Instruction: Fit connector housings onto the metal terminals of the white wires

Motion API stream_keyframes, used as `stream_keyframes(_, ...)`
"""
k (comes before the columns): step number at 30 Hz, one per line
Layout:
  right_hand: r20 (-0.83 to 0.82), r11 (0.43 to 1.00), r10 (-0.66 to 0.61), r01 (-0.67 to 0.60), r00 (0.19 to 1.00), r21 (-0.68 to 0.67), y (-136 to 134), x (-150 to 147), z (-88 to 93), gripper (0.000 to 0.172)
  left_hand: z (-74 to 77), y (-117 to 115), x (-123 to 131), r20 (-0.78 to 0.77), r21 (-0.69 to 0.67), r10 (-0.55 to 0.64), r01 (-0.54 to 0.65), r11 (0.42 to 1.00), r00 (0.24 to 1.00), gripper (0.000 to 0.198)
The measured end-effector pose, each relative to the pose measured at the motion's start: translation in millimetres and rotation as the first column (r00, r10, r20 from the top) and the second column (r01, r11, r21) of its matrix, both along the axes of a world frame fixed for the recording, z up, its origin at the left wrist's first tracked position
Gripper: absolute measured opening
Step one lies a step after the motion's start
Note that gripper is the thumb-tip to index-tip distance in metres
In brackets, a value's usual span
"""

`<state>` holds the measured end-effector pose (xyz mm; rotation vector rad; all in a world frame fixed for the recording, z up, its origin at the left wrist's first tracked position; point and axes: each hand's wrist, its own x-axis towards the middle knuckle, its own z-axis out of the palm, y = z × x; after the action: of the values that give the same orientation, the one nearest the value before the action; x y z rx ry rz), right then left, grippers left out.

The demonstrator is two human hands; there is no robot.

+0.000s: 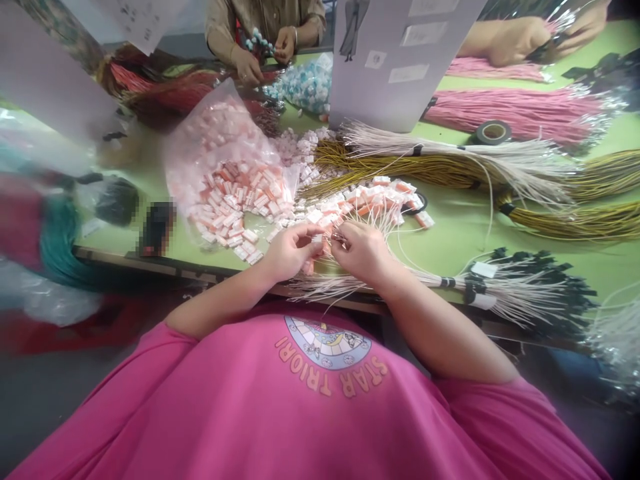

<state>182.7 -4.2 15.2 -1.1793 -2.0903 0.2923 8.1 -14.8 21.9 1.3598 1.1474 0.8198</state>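
My left hand [295, 251] is closed, thumb and fingers pinched around a small white-and-orange connector [318, 239]. Right beside it, my right hand [364, 251] is curled shut on thin white wires, whose ends reach toward the connector. Beyond both hands lies a row of white-and-orange connectors [373, 193] with white wires fanning out from it. A pile of similar loose connectors [235, 200] spills from a clear plastic bag [215, 127] to the left. Under my right forearm runs a taped bundle of white wires [427, 279] with black ends at the right.
Yellow-and-black wire bundles [565, 223], pink wires [510, 113] and a tape roll [493, 132] lie on the green table [445, 245] at the right. A pale divider [390, 67] stands behind. Other people's hands work across the table and at the upper right.
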Motion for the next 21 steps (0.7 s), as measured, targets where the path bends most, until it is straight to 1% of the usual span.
stream_keyframes(2, -0.015, 1.0, 0.012, -0.012, 1.0, -0.012, 0.3, 0.0, -0.8, 0.022, -0.5, 1.0, -0.5, -0.063, 0.115, 0.014, -0.007, 0.993, 0.998, 0.033)
stream_keyframes(3, -0.029, 0.999, 0.012, -0.013, 0.999, -0.03, 0.3, 0.2, -0.7, 0.022, -0.7, 1.7, -0.7, -0.087, 0.151, 0.017, -0.003, 0.989, 0.996, 0.032)
stream_keyframes(4, -0.046, 0.999, 0.008, -0.01, 0.999, -0.05, 0.2, 0.5, -0.3, 0.022, -0.9, 2.3, -0.9, -0.101, 0.159, 0.013, 0.003, 0.987, 0.995, 0.032)
stream_keyframes(6, -0.082, 0.996, -0.005, -0.002, 0.997, -0.085, -0.3, 0.8, 1.3, 0.02, -0.9, 2.9, -1.1, -0.09, 0.104, -0.001, 0.011, 0.994, 0.996, 0.034)
stream_keyframes(10, -0.123, 0.989, -0.02, 0.002, 0.992, -0.147, -1.9, 0.2, 4.7, 0.016, 0.2, 2.1, -0.4, 0.001, -0.062, -0.004, 0.004, 0.998, 1.0, 0.037)
stream_keyframes(13, -0.156, 0.97, -0.055, 0.015, 0.986, -0.244, -1.4, 0.9, 6.5, 0.017, 1.7, 1.4, 0.3, 0.022, -0.1, 0.01, -0.008, 0.995, 1.0, 0.038)
stream_keyframes(15, -0.183, 0.93, -0.078, 0.005, 0.98, -0.368, 0.6, 3.1, 7.4, 0.019, 2.5, 1.7, 0.3, -0.016, -0.047, 0.014, -0.014, 0.999, 1.0, 0.037)
stream_keyframes(17, -0.224, 0.861, -0.056, -0.066, 0.973, -0.504, 3.3, 5.9, 8.0, 0.021, 3.1, 2.6, -0.2, -0.089, 0.065, 0.022, -0.016, 0.998, 0.996, 0.033)
stream_keyframes(19, -0.272, 0.805, -0.028, -0.139, 0.962, -0.576, 5.3, 7.6, 8.1, 0.022, 3.7, 3.7, -1.2, -0.161, 0.183, 0.035, -0.005, 0.983, 0.986, 0.027)
stream_keyframes(20, -0.29, 0.799, -0.029, -0.152, 0.957, -0.582, 5.7, 7.7, 8.2, 0.022, 3.9, 4.2, -1.8, -0.189, 0.222, 0.038, 0.005, 0.975, 0.981, 0.025)
stream_keyframes(21, -0.295, 0.808, -0.039, -0.143, 0.955, -0.571, 5.5, 7.2, 8.4, 0.021, 4.1, 4.5, -2.3, -0.209, 0.244, 0.035, 0.017, 0.97, 0.977, 0.024)
